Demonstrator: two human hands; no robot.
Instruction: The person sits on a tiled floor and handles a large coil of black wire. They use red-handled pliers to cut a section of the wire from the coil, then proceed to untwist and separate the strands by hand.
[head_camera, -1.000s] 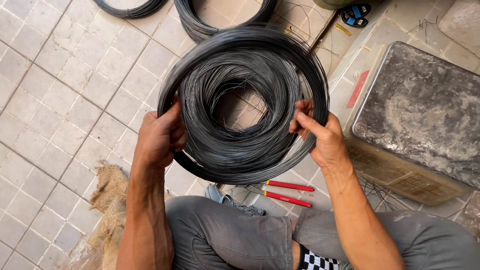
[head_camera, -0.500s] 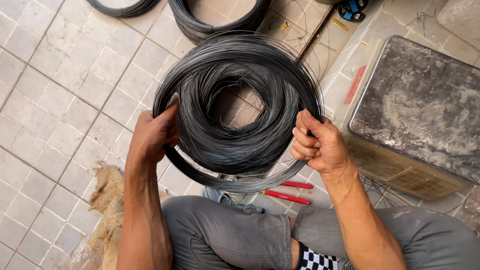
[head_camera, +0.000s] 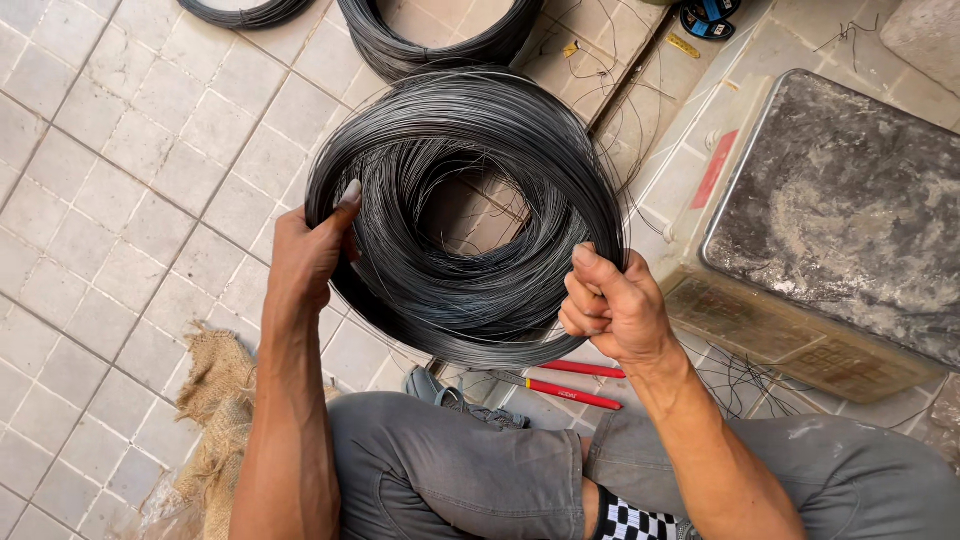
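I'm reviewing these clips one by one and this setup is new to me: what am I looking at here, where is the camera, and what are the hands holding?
There is no machine: the camera sits on a person's head and looks down at their own bare hands and knees. The left hand and the right hand each grip one side of a large coil of dark wire, held over a tiled floor. Two more wire coils lie further away. To the right stands a weighing scale with a worn metal top. Red-handled pliers lie near the knees, and burlap sacking lies at the left.
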